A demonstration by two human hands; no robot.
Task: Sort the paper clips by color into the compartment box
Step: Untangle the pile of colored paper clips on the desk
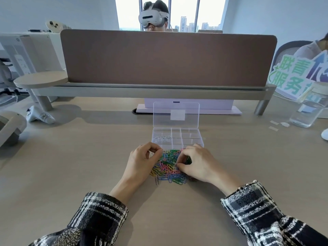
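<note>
Many bright paper clips [168, 167] sit in a heap on the smooth tan worktop [88, 157].
The thin wire loops are pink, blue, green and yellow. They lie just in front of the clear plastic compartment box [193, 134]. Its lid is up, with silvery clips [162, 138] in its left part. The left hand [142, 160] and right hand [197, 162] curl over the heap. I cannot tell if they pinch any.
</note>
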